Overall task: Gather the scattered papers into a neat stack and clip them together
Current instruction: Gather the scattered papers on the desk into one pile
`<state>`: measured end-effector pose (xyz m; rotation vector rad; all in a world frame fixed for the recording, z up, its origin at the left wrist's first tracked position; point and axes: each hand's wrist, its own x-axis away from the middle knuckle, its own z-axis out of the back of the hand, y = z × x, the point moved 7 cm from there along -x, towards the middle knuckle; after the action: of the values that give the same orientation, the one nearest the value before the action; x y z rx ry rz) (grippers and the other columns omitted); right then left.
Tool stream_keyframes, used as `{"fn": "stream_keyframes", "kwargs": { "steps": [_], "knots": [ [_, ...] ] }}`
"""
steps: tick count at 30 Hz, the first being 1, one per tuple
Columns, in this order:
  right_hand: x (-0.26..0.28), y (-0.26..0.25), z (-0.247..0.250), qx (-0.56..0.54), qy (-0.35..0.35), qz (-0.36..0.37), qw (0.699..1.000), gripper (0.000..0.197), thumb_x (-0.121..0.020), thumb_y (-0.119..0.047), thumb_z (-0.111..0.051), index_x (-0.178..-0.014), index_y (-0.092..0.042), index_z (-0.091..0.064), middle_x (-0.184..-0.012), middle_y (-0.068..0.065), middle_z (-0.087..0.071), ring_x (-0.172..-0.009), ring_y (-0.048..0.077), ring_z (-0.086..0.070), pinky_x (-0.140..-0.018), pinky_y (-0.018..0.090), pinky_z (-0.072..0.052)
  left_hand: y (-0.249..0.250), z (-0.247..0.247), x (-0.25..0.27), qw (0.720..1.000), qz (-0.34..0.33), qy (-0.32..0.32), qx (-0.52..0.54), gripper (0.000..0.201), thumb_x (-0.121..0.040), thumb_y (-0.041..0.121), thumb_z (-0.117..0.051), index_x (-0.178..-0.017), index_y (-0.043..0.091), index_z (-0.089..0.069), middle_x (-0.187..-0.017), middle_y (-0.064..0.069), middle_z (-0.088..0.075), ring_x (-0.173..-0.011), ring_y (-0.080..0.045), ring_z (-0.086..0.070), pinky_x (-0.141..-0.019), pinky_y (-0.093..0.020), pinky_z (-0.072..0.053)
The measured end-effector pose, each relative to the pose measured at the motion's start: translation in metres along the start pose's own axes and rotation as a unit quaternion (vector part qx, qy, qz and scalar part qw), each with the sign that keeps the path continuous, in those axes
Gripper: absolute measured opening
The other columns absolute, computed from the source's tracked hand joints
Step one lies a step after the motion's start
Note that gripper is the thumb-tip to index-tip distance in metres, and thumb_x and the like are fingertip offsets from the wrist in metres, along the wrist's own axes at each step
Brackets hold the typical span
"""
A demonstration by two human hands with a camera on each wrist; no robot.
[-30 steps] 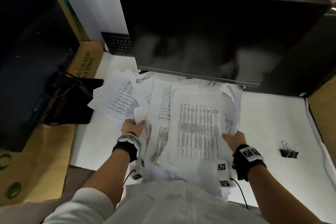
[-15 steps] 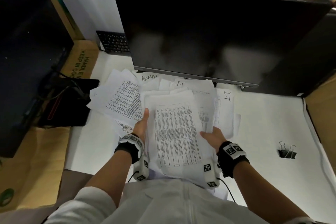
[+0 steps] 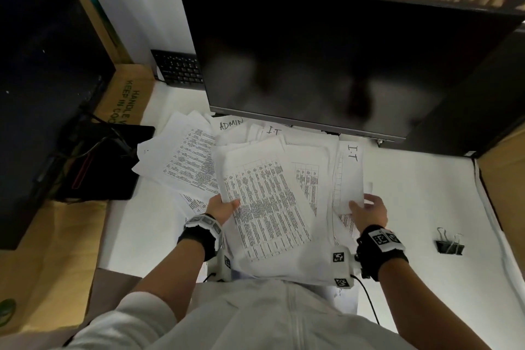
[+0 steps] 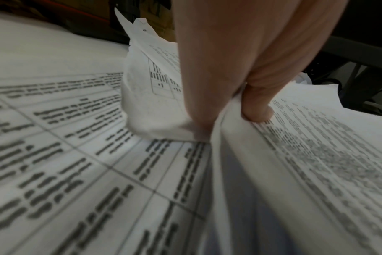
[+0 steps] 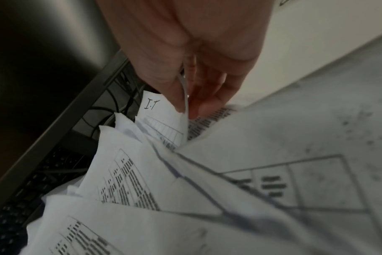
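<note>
The loose papers (image 3: 264, 202) are lying heaped at the desk's (image 3: 412, 207) centre below the monitor (image 3: 326, 51), the left hand (image 3: 223, 207) pinching the top sheets' 9 o'clock edge, the right hand (image 3: 369, 212) pinching the "I.T" sheet (image 3: 348, 176) at 3 o'clock, and the binder clip (image 3: 450, 243) sitting well apart toward 4 o'clock.

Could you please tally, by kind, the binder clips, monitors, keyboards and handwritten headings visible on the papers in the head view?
Binder clips: 1
Monitors: 1
Keyboards: 1
Handwritten "I.T" headings: 2
Handwritten "ADMIN" headings: 1
Total: 6
</note>
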<state>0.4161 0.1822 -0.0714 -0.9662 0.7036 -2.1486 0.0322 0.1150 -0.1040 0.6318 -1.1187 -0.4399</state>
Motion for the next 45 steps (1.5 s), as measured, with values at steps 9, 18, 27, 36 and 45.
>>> {"fn": "stream_keyframes", "kwargs": {
  "steps": [9, 18, 27, 36, 45],
  "knots": [
    [0.032, 0.027, -0.034, 0.310, -0.367, -0.002, 0.877, 0.041, -0.083, -0.007, -0.058, -0.119, 0.011, -0.053, -0.123, 0.030, -0.059, -0.088, 0.022, -0.055, -0.073, 0.040, -0.056, -0.003, 0.000, 0.007, 1.000, 0.008, 0.005, 0.025, 0.019, -0.093, 0.011, -0.058, -0.077, 0.008, -0.050, -0.073, -0.004, -0.047, -0.089, -0.026, -0.046, -0.080, -0.036, -0.040],
    [0.032, 0.027, -0.038, 0.343, -0.357, 0.046, 0.868, 0.004, -0.077, -0.003, -0.068, -0.076, -0.006, -0.070, -0.079, 0.012, -0.073, -0.084, 0.034, -0.068, -0.056, 0.017, -0.046, -0.008, 0.001, 0.012, 0.998, 0.028, 0.005, 0.049, 0.029, -0.088, 0.017, -0.067, -0.068, 0.016, -0.046, -0.083, -0.009, -0.053, -0.081, -0.025, -0.052, -0.082, -0.041, -0.046],
    [0.017, 0.001, -0.003, 0.207, -0.209, 0.104, 0.950, 0.019, -0.078, -0.015, -0.071, -0.068, -0.027, -0.059, -0.092, 0.005, -0.070, -0.091, 0.025, -0.065, -0.086, 0.031, -0.051, -0.009, 0.002, 0.023, 0.997, 0.025, 0.012, 0.071, 0.023, -0.084, 0.016, -0.071, -0.070, 0.016, -0.052, -0.081, -0.008, -0.057, -0.090, -0.028, -0.055, -0.083, -0.041, -0.048],
    [0.028, 0.017, 0.002, 0.218, -0.148, 0.099, 0.960, 0.005, -0.081, -0.017, -0.063, -0.079, -0.019, -0.066, -0.088, 0.004, -0.072, -0.092, 0.027, -0.067, -0.084, 0.030, -0.052, -0.012, 0.003, 0.026, 0.998, 0.023, 0.030, 0.041, 0.031, -0.081, 0.021, -0.075, -0.068, 0.013, -0.047, -0.075, -0.008, -0.054, -0.086, -0.026, -0.053, -0.082, -0.041, -0.048],
    [0.038, 0.033, 0.003, 0.177, -0.180, 0.050, 0.966, 0.026, -0.085, -0.012, -0.063, -0.109, -0.003, -0.066, -0.102, 0.015, -0.069, -0.083, 0.024, -0.061, -0.074, 0.027, -0.048, -0.010, 0.004, 0.026, 0.998, 0.015, 0.059, 0.027, 0.018, -0.089, 0.011, -0.064, -0.099, -0.004, -0.060, -0.089, -0.011, -0.057, -0.093, -0.029, -0.053, -0.088, -0.038, -0.047]
  ]
}}
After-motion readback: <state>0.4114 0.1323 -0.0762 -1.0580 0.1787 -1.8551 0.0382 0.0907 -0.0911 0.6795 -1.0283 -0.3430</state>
